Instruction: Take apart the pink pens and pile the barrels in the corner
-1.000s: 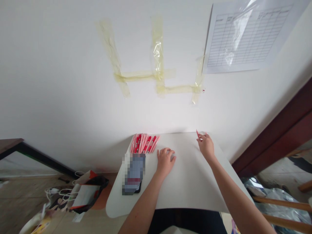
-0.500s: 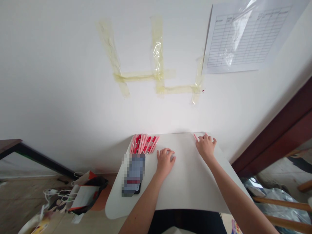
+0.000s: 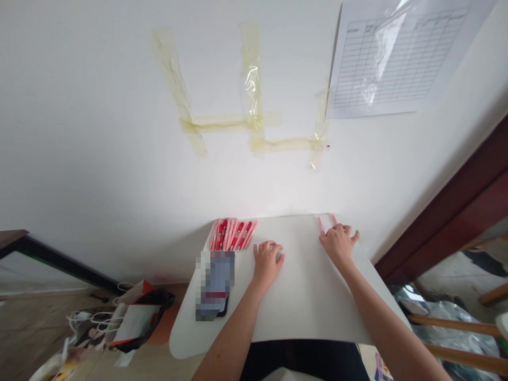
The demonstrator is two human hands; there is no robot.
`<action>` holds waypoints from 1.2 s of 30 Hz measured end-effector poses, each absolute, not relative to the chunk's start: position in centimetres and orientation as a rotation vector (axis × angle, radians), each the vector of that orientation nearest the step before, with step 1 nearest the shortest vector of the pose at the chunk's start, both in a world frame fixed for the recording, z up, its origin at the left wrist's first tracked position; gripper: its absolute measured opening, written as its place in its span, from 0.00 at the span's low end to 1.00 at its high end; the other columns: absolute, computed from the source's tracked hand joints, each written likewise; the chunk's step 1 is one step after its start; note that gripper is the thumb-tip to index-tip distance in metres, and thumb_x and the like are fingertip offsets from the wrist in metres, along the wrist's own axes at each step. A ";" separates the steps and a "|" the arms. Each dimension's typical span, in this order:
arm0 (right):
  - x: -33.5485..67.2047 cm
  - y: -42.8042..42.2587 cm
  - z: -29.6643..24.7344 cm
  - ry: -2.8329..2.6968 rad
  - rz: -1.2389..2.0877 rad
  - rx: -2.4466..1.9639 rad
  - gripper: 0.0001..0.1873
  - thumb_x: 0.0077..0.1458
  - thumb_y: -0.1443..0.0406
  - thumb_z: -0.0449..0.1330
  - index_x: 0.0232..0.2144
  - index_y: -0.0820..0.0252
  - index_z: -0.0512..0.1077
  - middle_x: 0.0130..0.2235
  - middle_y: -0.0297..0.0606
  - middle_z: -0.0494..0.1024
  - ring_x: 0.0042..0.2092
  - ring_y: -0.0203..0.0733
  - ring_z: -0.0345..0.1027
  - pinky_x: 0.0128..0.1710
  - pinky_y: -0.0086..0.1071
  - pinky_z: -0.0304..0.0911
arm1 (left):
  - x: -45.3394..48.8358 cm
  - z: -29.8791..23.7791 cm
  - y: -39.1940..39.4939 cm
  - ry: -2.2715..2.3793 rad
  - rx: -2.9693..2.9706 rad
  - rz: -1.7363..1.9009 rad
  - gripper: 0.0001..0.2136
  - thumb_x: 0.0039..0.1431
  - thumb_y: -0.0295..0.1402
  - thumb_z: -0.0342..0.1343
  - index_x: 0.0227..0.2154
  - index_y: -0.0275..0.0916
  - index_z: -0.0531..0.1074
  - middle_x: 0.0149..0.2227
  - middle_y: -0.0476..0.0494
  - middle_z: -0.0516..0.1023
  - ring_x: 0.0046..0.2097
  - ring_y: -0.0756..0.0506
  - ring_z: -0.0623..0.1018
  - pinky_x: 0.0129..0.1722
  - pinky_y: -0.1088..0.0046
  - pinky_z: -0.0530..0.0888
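My right hand (image 3: 339, 243) is at the far right part of the white table (image 3: 301, 296), its fingers bent and its outer finger sticking out. A slim pink pen (image 3: 321, 224) shows at the thumb side, where the hand grips its near end. A second pink pen (image 3: 334, 218) pokes out beyond the fingertips; its lower part is hidden under them. My left hand (image 3: 269, 262) rests on the tabletop with loosely curved fingers apart, holding nothing. To its left lies a row of several pink and red pens (image 3: 232, 234) against the wall.
A blurred-out phone (image 3: 216, 286) lies along the table's left side. Yellowed tape (image 3: 254, 95) and a printed chart (image 3: 392, 63) are on the wall. Bags and cables (image 3: 130, 317) sit on the floor at left; wooden bars (image 3: 456, 325) and clear plastic are at right.
My right hand has shifted slightly right and back from the wall, so more of both pens shows. The thumb-side pen has moved a little right. My left hand stays put.
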State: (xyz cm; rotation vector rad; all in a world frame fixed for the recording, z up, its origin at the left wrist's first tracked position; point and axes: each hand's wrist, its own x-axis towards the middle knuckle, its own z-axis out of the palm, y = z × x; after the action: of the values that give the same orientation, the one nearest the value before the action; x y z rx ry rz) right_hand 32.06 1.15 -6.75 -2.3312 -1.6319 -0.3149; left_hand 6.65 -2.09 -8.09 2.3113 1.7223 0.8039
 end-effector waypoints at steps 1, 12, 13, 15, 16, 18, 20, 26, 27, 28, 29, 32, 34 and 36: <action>32.2 1.2 -6.7 -1.630 -0.340 -2.335 0.21 0.60 0.61 0.51 0.40 0.69 0.79 0.49 0.57 0.73 0.57 0.62 0.56 0.62 0.66 0.37 | 6.6 -8.1 -2.1 1.722 2.312 0.805 0.10 0.60 0.33 0.59 0.45 0.48 0.75 0.51 0.45 0.75 0.57 0.39 0.70 0.67 0.42 0.53; 33.6 2.0 -6.6 -1.536 -0.581 -2.346 0.19 0.60 0.64 0.50 0.41 0.70 0.78 0.46 0.57 0.75 0.56 0.62 0.59 0.61 0.67 0.36 | 6.7 -8.3 -2.1 1.718 2.323 0.820 0.10 0.60 0.33 0.59 0.45 0.48 0.75 0.51 0.45 0.75 0.57 0.40 0.71 0.67 0.42 0.54; 33.6 2.0 -6.7 -1.525 -0.592 -2.347 0.20 0.60 0.64 0.50 0.41 0.70 0.78 0.45 0.57 0.75 0.56 0.62 0.59 0.61 0.67 0.37 | 6.7 -8.2 -2.1 1.719 2.321 0.816 0.10 0.60 0.33 0.59 0.45 0.48 0.75 0.51 0.45 0.75 0.57 0.40 0.71 0.67 0.42 0.54; 33.6 1.8 -6.9 -1.506 -0.594 -2.348 0.20 0.60 0.64 0.50 0.41 0.71 0.78 0.46 0.58 0.75 0.56 0.62 0.58 0.61 0.67 0.38 | 6.7 -8.1 -2.1 1.718 2.321 0.809 0.10 0.60 0.33 0.59 0.45 0.48 0.75 0.51 0.45 0.75 0.57 0.39 0.71 0.67 0.42 0.54; 33.6 1.7 -7.0 -1.495 -0.589 -2.351 0.21 0.60 0.64 0.49 0.41 0.71 0.78 0.46 0.58 0.75 0.57 0.62 0.58 0.61 0.67 0.38 | 6.7 -8.1 -2.1 1.719 2.322 0.807 0.10 0.60 0.33 0.59 0.45 0.48 0.75 0.51 0.45 0.75 0.57 0.39 0.70 0.67 0.42 0.54; 33.7 1.6 -7.1 -1.477 -0.578 -2.362 0.21 0.60 0.64 0.49 0.42 0.71 0.78 0.47 0.58 0.75 0.57 0.62 0.58 0.61 0.67 0.38 | 6.7 -8.1 -2.1 1.722 2.324 0.805 0.10 0.60 0.33 0.59 0.45 0.48 0.75 0.51 0.45 0.75 0.57 0.39 0.70 0.67 0.42 0.54; 33.8 1.6 -7.2 -1.462 -0.560 -2.382 0.21 0.60 0.64 0.49 0.43 0.71 0.78 0.47 0.57 0.74 0.58 0.62 0.57 0.61 0.67 0.39 | 6.7 -8.1 -2.1 1.725 2.328 0.801 0.10 0.60 0.33 0.59 0.45 0.48 0.75 0.51 0.45 0.75 0.57 0.39 0.70 0.67 0.42 0.54; 34.5 1.8 -7.5 -1.436 -0.482 -2.417 0.21 0.60 0.61 0.50 0.42 0.70 0.78 0.48 0.57 0.74 0.58 0.64 0.57 0.60 0.67 0.42 | 6.7 -8.1 -2.1 1.721 2.333 0.798 0.10 0.60 0.33 0.59 0.45 0.48 0.75 0.51 0.45 0.75 0.56 0.40 0.71 0.67 0.43 0.55; 34.6 1.8 -7.6 -1.434 -0.470 -2.413 0.21 0.60 0.60 0.51 0.41 0.69 0.78 0.48 0.57 0.73 0.57 0.64 0.57 0.60 0.67 0.42 | 6.7 -8.1 -2.1 1.721 2.332 0.798 0.10 0.60 0.33 0.59 0.45 0.48 0.75 0.51 0.45 0.75 0.57 0.40 0.71 0.67 0.42 0.55; 34.8 1.8 -7.7 -1.429 -0.458 -2.407 0.20 0.60 0.60 0.51 0.41 0.68 0.78 0.48 0.57 0.73 0.57 0.64 0.57 0.59 0.67 0.42 | 6.7 -8.0 -2.1 1.722 2.332 0.797 0.10 0.60 0.33 0.59 0.45 0.48 0.75 0.51 0.45 0.75 0.57 0.40 0.71 0.67 0.42 0.55; 34.9 1.8 -7.8 -1.423 -0.447 -2.395 0.20 0.60 0.59 0.52 0.40 0.68 0.78 0.48 0.56 0.73 0.57 0.65 0.57 0.59 0.66 0.43 | 6.7 -8.0 -2.1 1.724 2.332 0.797 0.10 0.60 0.33 0.59 0.45 0.48 0.75 0.51 0.45 0.75 0.56 0.40 0.71 0.67 0.42 0.55; 34.9 1.7 -7.8 -1.411 -0.441 -2.314 0.18 0.59 0.57 0.55 0.40 0.64 0.78 0.49 0.54 0.72 0.57 0.65 0.56 0.59 0.64 0.44 | 6.7 -8.0 -2.1 1.726 2.343 0.798 0.10 0.60 0.33 0.59 0.45 0.48 0.75 0.51 0.45 0.75 0.56 0.40 0.71 0.66 0.43 0.56; 34.5 1.6 -7.6 -1.442 -0.460 -2.215 0.17 0.59 0.57 0.58 0.42 0.63 0.77 0.50 0.52 0.72 0.57 0.63 0.56 0.60 0.63 0.45 | 6.7 -8.1 -2.1 1.725 2.354 0.797 0.10 0.60 0.34 0.59 0.45 0.48 0.75 0.51 0.45 0.75 0.56 0.40 0.71 0.66 0.44 0.56; 33.8 1.6 -7.3 -1.514 -0.479 -2.083 0.15 0.59 0.59 0.58 0.45 0.61 0.76 0.50 0.51 0.72 0.56 0.61 0.56 0.60 0.60 0.48 | 6.7 -8.1 -2.1 1.726 2.363 0.796 0.10 0.61 0.34 0.58 0.45 0.48 0.75 0.52 0.44 0.75 0.57 0.40 0.71 0.66 0.43 0.56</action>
State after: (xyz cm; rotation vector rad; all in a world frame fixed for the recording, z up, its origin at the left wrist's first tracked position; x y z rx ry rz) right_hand 33.78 1.57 -7.29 -2.0833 -1.5144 -0.4788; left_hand 6.71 -2.11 -8.15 2.3630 1.7258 0.7956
